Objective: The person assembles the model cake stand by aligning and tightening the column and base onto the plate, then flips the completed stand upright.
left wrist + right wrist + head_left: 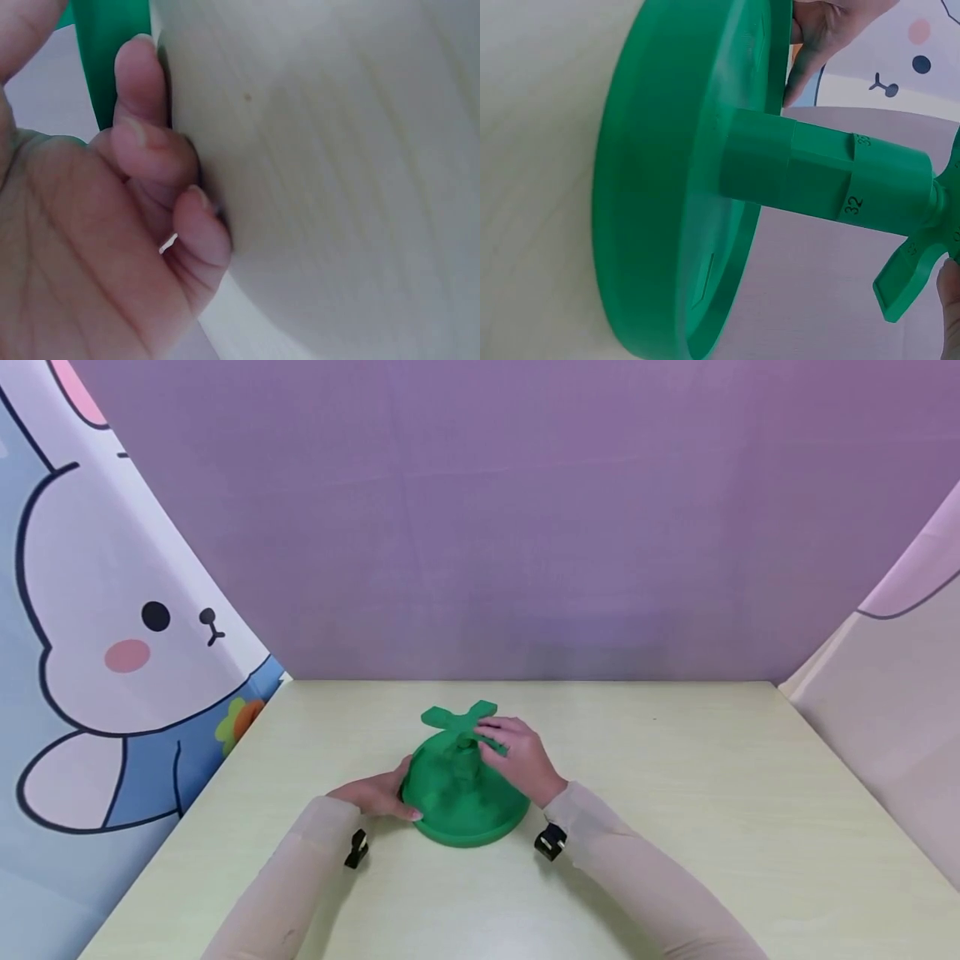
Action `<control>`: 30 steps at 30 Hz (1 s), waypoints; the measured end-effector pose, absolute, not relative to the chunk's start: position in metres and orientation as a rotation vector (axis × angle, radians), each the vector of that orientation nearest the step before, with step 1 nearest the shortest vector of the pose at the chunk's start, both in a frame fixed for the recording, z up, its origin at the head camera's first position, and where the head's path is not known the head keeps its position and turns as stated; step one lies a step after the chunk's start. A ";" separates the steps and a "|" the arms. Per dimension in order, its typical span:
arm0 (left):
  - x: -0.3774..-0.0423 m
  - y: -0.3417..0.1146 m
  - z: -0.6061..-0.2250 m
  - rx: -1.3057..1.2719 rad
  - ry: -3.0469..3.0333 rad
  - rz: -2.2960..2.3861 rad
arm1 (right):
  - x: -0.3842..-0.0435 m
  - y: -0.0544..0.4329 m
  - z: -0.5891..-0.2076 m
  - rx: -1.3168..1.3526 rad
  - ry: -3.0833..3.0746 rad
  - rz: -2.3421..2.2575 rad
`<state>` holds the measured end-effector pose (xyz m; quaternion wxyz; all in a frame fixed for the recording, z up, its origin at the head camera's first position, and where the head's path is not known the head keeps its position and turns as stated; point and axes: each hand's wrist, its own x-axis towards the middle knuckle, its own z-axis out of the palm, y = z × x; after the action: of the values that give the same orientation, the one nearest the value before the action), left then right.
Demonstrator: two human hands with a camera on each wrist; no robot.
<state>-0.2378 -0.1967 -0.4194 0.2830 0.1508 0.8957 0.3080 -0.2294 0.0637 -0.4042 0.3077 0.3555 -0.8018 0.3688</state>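
Nearest to me, pale sleeves (637, 868) reached in over the table (750, 793), a small black device (551, 842) at each wrist. Just beyond them, in the middle of the table, stood a round green base (472, 831), resting flat. The left hand (381, 795) gripped its left edge, thumb on the near side of the rim and fingers bent against the far side; the little finger lay low, close to the tabletop.

From the middle of the base a thick green stem (825, 172) rose upright, "32" marked in black on its side. At its top was a green cross-shaped piece (459, 723), its flat arms spread out. The right hand (521, 760) came in from the right and pinched one of these arms between thumb and fingers.

Past the table's left side hung a sheet printed with a white rabbit (127, 593) in blue; to the right was a pale panel (900, 718). Farthest off, a plain purple cloth (525, 527) rose behind the table.
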 end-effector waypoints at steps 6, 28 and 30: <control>-0.237 -0.197 -0.420 0.400 2.398 0.829 | -0.229 0.063 -0.409 0.965 -2.098 0.912; -0.239 -0.197 -0.420 0.415 2.379 0.852 | -0.223 0.062 -0.414 0.999 -2.098 0.791; -0.239 -0.197 -0.420 0.426 2.372 0.863 | -0.223 0.063 -0.414 0.999 -2.104 0.787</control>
<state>-0.2393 -0.1973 -0.4201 0.2868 0.1594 0.8877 0.3230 -0.2226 0.0626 -0.4144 0.3351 0.3830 -0.8063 0.3015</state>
